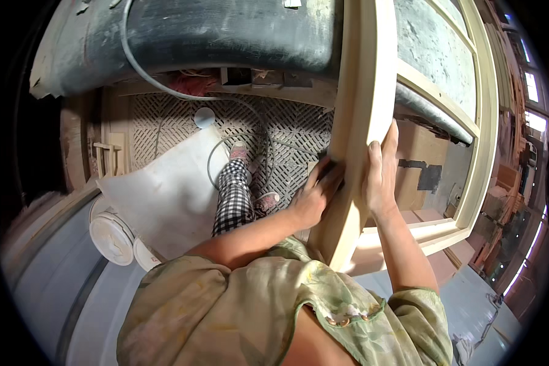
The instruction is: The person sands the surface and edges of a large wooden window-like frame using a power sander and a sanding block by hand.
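Pale wooden frame (365,91) could shift if my left hand (313,198), curled round a blurred dark block (329,165) at the frame's left, outpushes my flat-laid right hand (381,177) opposite.

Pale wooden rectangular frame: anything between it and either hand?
Yes, on the left: a small dark object, too blurred to identify, sits between the left hand and the left face of the pale wooden rectangular frame. The right hand lies along the opposite face; nothing visible stands between.
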### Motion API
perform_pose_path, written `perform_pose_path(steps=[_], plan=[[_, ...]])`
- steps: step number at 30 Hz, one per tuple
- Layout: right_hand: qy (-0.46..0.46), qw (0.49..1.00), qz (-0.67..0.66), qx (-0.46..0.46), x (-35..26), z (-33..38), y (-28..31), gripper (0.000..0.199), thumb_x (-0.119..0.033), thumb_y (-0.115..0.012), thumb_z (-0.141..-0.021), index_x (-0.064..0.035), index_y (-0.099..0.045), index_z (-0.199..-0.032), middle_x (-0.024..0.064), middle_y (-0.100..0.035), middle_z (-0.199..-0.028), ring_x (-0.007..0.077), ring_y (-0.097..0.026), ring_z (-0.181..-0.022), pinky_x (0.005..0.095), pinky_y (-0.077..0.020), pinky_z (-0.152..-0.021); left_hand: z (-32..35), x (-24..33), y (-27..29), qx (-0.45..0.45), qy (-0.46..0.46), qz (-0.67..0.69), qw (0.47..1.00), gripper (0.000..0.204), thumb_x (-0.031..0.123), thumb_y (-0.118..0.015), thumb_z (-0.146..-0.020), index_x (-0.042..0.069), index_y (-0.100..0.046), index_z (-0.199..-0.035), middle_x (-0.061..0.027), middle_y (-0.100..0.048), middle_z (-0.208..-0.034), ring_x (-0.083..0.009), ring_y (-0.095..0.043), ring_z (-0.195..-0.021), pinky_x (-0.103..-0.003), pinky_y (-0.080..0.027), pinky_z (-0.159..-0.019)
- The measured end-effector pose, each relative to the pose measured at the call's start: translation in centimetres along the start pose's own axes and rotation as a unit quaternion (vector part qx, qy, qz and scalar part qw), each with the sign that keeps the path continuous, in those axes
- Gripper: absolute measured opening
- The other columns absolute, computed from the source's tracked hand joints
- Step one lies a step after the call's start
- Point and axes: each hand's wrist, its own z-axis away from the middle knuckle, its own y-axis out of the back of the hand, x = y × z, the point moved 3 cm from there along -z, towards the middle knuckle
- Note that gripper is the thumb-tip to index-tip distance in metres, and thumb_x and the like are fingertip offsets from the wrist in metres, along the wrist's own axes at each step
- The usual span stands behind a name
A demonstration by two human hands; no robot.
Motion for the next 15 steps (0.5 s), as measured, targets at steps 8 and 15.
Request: perform_pose_path(steps=[8, 15], plan=[[0.034, 0.999, 0.012, 0.034, 1.5, -0.1, -0.1, 0.081, -0.026, -0.062, -0.087, 0.0052, -0.013, -0.144, 0.0269, -0.041, -0.136, 0.0330, -0.046, -0.123, 0.0381, -0.0368, -0.102, 0.4, -0.2, 5.8, 0.070, -0.100, -0.112, 0.986, 0.033, -0.003, -0.056, -0.082, -0.008, -0.056, -0.114, -0.0212, -0.049, -0.130, -0.0382, -0.041, -0.125, -0.048, -0.034, -0.107], [0.028, 0.999, -0.032, 0.021, 1.0, 0.1, -0.2, 0.078, -0.017, -0.062, -0.083, 0.0040, -0.016, -0.142, 0.0262, -0.044, -0.131, 0.0350, -0.048, -0.119, 0.0396, -0.0374, -0.101, -18.0, -3.4, 14.1, -0.040, 0.048, -0.364, 0.929, 0.053, 0.015, -0.047, -0.086, 0.019, -0.043, -0.138, -0.0137, -0.051, -0.127, -0.0336, -0.042, -0.123, -0.060, -0.023, -0.103]])
